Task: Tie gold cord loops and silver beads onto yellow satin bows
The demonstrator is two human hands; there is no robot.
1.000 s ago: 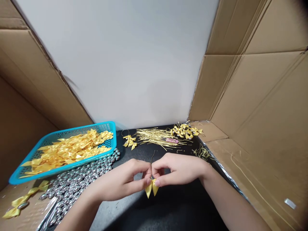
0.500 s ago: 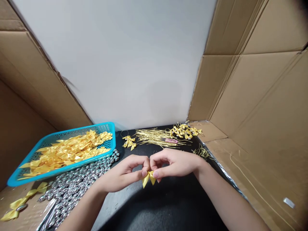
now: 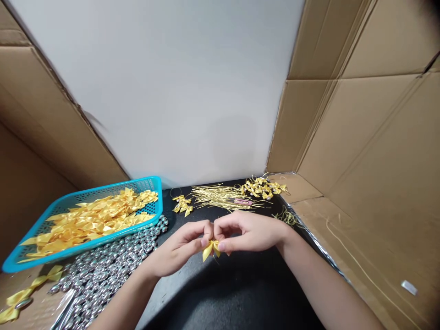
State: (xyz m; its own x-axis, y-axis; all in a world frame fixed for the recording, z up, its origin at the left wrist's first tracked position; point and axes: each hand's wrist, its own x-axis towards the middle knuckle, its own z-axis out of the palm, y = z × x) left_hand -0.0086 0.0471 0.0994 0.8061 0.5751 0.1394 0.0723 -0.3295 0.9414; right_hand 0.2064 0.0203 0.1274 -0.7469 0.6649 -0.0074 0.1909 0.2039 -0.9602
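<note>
Both hands meet at the middle over the black table [image 3: 220,298], pinching one small yellow ribbon bow [image 3: 210,250]. My left hand [image 3: 189,243] grips its left side between thumb and fingertips. On the other side, my right hand [image 3: 244,231] has thumb and index finger closed on the bow, knuckles almost touching the left ones. The bow's tails point down, and a thin thread-like strand shows just below it. Its knot and back are mostly hidden by the fingers. Beyond the hands lies a heap of gold cords [image 3: 216,196] with a pink clip [image 3: 243,201] on it.
At left stands a blue basket [image 3: 160,201] full of yellow bows, with silver beads [image 3: 113,261] spread beside it. Loose bows [image 3: 17,298] lie at the far left. Bows on cords [image 3: 263,187] are piled at back right, near tangled cord [image 3: 287,217]. Cardboard walls [image 3: 378,137] flank the table.
The bow has tipped slightly between my fingertips, and a thin strand now shows below it. The hands stay nearly in place; the whole view has shifted a little.
</note>
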